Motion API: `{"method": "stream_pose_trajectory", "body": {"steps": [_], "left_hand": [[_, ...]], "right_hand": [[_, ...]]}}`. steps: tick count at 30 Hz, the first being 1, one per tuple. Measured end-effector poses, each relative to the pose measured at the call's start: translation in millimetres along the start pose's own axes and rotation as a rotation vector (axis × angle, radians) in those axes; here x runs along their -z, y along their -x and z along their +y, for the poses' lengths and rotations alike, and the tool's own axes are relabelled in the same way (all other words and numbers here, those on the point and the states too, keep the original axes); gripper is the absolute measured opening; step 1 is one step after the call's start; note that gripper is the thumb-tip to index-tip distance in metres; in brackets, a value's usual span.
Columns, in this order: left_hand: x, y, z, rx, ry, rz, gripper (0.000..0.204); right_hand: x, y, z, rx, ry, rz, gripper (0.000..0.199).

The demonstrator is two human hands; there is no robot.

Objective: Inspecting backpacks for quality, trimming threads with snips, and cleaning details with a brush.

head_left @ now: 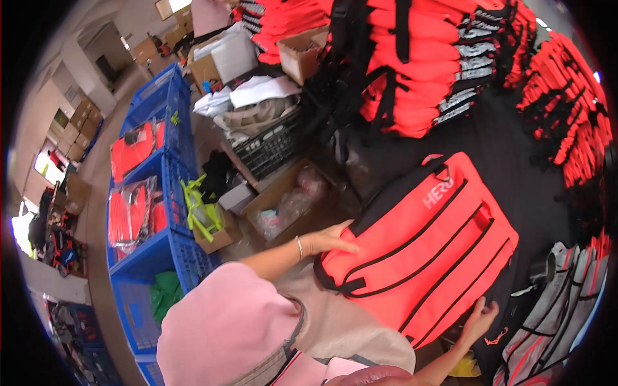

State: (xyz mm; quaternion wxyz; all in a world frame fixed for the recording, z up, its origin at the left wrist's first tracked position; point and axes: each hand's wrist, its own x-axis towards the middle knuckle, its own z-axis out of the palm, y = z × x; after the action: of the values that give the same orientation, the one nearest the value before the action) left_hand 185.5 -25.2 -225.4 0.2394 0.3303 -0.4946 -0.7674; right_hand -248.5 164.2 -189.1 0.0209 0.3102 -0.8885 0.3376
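Observation:
A bright coral-red backpack [425, 251] with black trim lines and a pale print near its top lies flat before me on a black-covered table [515, 167]. My left hand [330, 239] grips its near left corner, thumb on the upper face and fingers tucked partly out of sight at the edge. At the bag's lower right edge is my right hand [479, 320], its thumb and fingers apart and close against the side. What the underside of the bag rests on is hidden.
Tall stacks of coral-red and black bags [412, 64] rise at the far side, with more at right [566, 109]. Grey bags [547, 321] lie near right. Blue crates [151, 225] line the left, beside a cardboard box [290, 199] of plastic-wrapped items and a black crate [267, 151].

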Motion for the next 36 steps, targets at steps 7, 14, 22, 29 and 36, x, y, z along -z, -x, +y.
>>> {"method": "stream_pose_trajectory", "body": {"steps": [7,14,22,29,36], "left_hand": [[12,-18,2,-0.223,-0.193,0.311,0.075],[9,-52,124,-0.251,-0.129,0.175,0.061],[24,-58,53,-0.304,-0.247,0.143,0.097],[-29,-65,143,-0.446,-0.153,0.335,0.061],[-103,-112,295,-0.777,-0.653,0.143,0.057]], "right_hand": [[-18,-1,-3,-0.075,-0.585,-0.069,0.038],[15,-45,-68,0.016,-0.854,0.022,0.023],[-67,-59,-36,-0.26,-1.022,-0.093,0.029],[13,-88,-122,0.113,-1.007,-0.222,0.026],[63,-167,-134,0.056,-1.135,-0.16,0.026]]}}
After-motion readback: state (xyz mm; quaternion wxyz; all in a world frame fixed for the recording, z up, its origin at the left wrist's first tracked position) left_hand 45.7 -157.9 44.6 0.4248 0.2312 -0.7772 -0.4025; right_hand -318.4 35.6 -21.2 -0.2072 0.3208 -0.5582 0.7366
